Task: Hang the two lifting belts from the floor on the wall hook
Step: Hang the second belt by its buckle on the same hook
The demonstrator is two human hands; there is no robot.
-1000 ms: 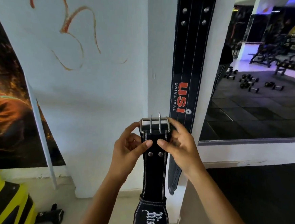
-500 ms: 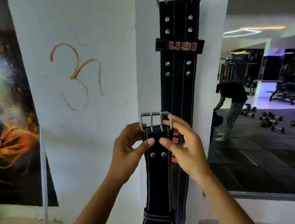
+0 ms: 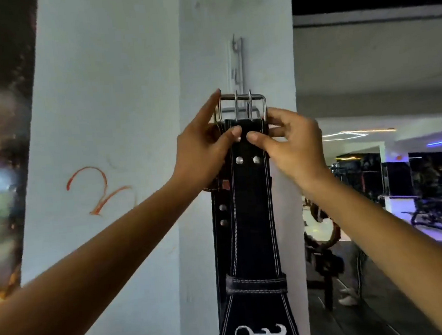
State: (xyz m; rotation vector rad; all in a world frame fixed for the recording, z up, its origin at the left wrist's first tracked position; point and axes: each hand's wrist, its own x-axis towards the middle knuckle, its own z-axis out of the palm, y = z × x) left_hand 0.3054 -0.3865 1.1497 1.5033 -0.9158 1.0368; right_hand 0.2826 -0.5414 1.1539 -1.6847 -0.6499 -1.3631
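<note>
While 2 hands held 1 black belt (image 3: 253,217) up against the white pillar (image 3: 108,97), a 2nd belt (image 3: 219,215) hung just behind it. The left hand (image 3: 203,155) and right hand (image 3: 292,146) each pinched its top below the 2-pronged steel buckle (image 3: 243,107), level with the wall hook (image 3: 238,60). White stitching edged the leather; a dim gym lay to the right.

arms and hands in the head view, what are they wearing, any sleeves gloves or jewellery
Both arms are bare from the frame edge to the wrist: no sleeves show. The left hand and right hand wear no gloves, and no rings, watch or wristbands are visible. The fingernails look short and unpainted. Nothing is marked or taped on either forearm.
</note>
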